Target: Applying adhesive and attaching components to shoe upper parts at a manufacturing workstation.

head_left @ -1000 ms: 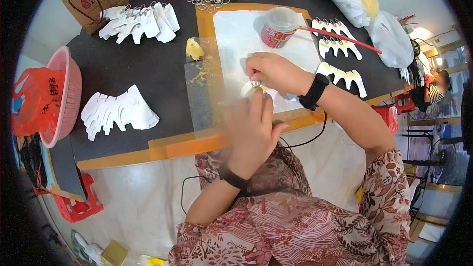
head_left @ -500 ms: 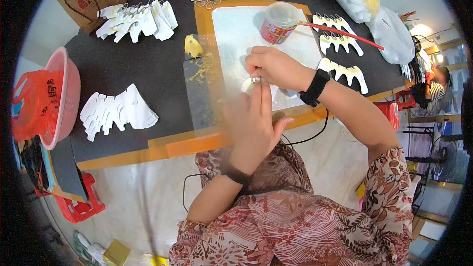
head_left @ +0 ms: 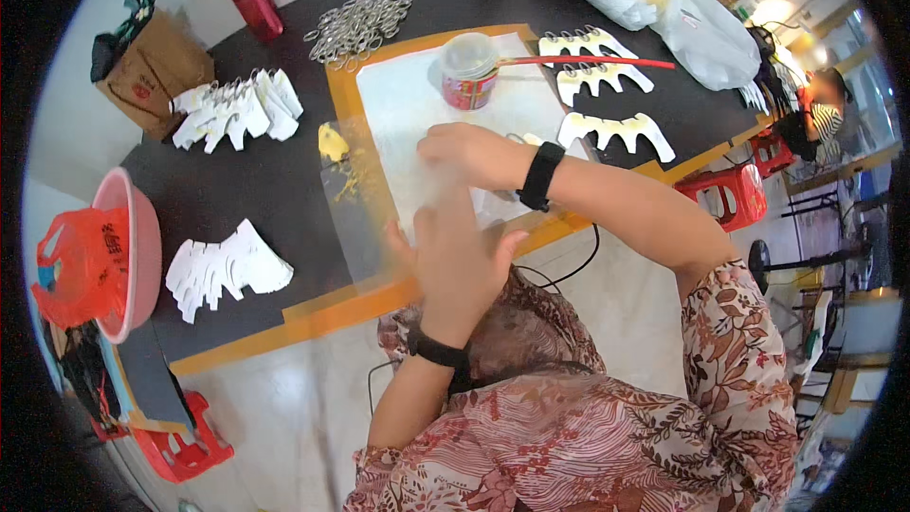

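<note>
Over the white sheet (head_left: 398, 100), my right hand (head_left: 479, 154) is closed, its fingertips curled down and hiding whatever they hold. My left hand (head_left: 460, 270), smeared by motion, reaches up to it with fingers stretched and the thumb spread; the fingertips meet below the right hand's fingers. Part of a white cutout shows beside my right wrist. Beyond stands a clear-rimmed tub (head_left: 469, 85) with a pink label, a red brush (head_left: 588, 62) lying across its rim. To the right, white comb-shaped cutouts (head_left: 616, 133) carry yellowish smears, the farther ones with metal rings.
A heap of metal rings (head_left: 365, 24) lies at the back. Ringed white cutouts (head_left: 242, 109) and a plain stack (head_left: 227, 265) lie left. Beside the sheet is a yellow lump (head_left: 333, 143). A pink basin (head_left: 142, 256) stands far left, plastic bags (head_left: 706, 38) back right.
The whole view has shifted. My left hand has drawn its fingers down from the small metal piece, which no longer shows. My right hand stays closed over the sheet.
</note>
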### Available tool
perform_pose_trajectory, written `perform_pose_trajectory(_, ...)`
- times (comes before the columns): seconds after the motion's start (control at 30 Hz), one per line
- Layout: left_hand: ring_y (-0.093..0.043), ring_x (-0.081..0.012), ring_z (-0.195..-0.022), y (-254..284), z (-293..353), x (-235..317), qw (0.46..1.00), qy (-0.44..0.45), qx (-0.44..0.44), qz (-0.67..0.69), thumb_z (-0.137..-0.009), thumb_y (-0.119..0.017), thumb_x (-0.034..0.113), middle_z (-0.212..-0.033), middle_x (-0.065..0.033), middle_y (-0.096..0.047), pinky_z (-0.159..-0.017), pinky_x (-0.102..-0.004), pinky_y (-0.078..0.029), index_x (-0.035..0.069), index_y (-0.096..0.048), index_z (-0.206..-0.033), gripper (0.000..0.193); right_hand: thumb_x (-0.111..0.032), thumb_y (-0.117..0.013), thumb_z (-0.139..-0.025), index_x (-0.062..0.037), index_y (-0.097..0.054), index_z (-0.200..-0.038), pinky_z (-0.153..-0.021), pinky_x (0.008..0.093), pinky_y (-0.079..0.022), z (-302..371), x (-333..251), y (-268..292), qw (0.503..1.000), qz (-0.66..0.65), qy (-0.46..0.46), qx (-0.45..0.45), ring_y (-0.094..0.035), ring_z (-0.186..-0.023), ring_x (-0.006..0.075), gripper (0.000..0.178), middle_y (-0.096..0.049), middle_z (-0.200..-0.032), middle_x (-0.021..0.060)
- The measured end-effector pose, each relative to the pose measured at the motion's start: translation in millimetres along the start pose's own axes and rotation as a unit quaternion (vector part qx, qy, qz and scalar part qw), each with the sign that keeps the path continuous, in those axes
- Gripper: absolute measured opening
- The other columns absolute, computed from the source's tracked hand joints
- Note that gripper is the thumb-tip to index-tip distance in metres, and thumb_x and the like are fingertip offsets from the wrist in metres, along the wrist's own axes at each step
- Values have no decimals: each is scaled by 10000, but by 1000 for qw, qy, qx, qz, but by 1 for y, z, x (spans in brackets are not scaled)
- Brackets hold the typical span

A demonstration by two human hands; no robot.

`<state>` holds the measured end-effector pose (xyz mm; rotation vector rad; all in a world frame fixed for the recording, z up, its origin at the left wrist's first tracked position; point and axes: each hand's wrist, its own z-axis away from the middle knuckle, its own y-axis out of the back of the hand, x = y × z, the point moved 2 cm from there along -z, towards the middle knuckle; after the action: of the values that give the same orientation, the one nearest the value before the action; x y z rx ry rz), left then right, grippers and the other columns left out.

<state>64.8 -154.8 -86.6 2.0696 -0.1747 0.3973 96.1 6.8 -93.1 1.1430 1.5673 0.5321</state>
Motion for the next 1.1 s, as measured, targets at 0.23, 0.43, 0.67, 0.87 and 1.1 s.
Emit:
perform_pose_trajectory(0.23, -445, -325, -1102, 7, -1, 9, 999, -6, -11, -32, -797, -613, 494, -1245, -133, -475, -977, -570, -202, 44, -454, -1286, 683, -91, -534, -788, -32, -533, -835, -719, 402, -457, 16, -10, 13, 995, 83, -49, 19, -554, -813, 329, 75, -545, -835, 142)
perform_pose_trajectory(0.43, -382, -351, -1178, 11, 15, 3, 1000, 4, -10, -4, -784, -670, 362, -1204, -200, -420, -1017, -586, -166, 61, -461, -1301, 634, -95, -541, -869, -44, -592, -904, -808, 378, -448, 92, -24, 94, 986, 49, -158, -39, -548, -892, 315, 80, -563, -887, 133)
perform_pose_trajectory(0.67, -336, -384, -1201, 1, 33, -15, 999, 0, 36, -20, -825, -631, 328, -1267, -217, -385, -1027, -591, -164, 46, -458, -1300, 579, -150, -578, -849, -139, -636, -1008, -822, 431, -451, 181, 91, 181, 916, 240, -322, 28, -550, -985, 329, 169, -593, -1034, 112)
perform_pose_trajectory(0.87, -351, -382, -1190, -4, 37, -15, 997, 20, 58, -46, -848, -597, 377, -1266, -180, -391, -1020, -596, -188, 58, -513, -1244, 516, -205, -562, -869, -200, -603, -1121, -889, 456, -380, 136, 132, 188, 920, 243, -307, -24, -503, -1101, 282, 256, -538, -1115, 86)
perform_pose_trajectory(1.1, -371, -372, -1150, -4, 34, -12, 998, 11, 13, -67, -889, -537, 308, -1217, -174, -407, -1002, -603, -198, 51, -484, -1224, 426, -252, -573, -868, -144, -595, -1133, -875, 436, -372, 115, 160, 177, 930, 218, -289, -65, -530, -1042, 244, 287, -548, -1053, 74)
